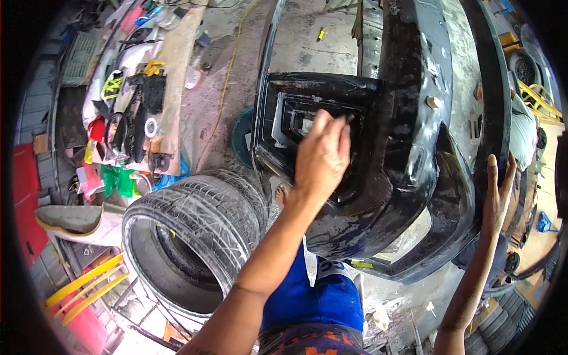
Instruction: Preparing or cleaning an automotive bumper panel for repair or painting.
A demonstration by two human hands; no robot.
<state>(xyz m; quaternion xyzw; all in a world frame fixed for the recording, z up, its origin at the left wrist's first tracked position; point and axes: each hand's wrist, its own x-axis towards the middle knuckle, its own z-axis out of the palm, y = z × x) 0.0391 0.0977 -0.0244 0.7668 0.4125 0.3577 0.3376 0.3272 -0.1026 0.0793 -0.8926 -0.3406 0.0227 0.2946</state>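
A large black car bumper [408, 124], scuffed and streaked with pale dust, stretches away in front of me. My left hand [324, 151] is over its recessed, stepped inner panel, fingers curled together and pointing down; a slight blur and the back of the hand hide whatever the fingertips hold. At the right, my right hand [500, 189] lies with fingers stretched out along the outer edge of a long black strip [494, 77] of the bumper. Its palm side is partly hidden, and nothing shows in it.
Stacked worn tires [189, 231] stand close at my left. Beyond them, a board [177, 65] carries cluttered tools and rags. A yellow cable [228, 83] crosses the concrete floor, near a teal bucket [241, 136]. Another person's pale clothing [522, 133] shows past the bumper's right side.
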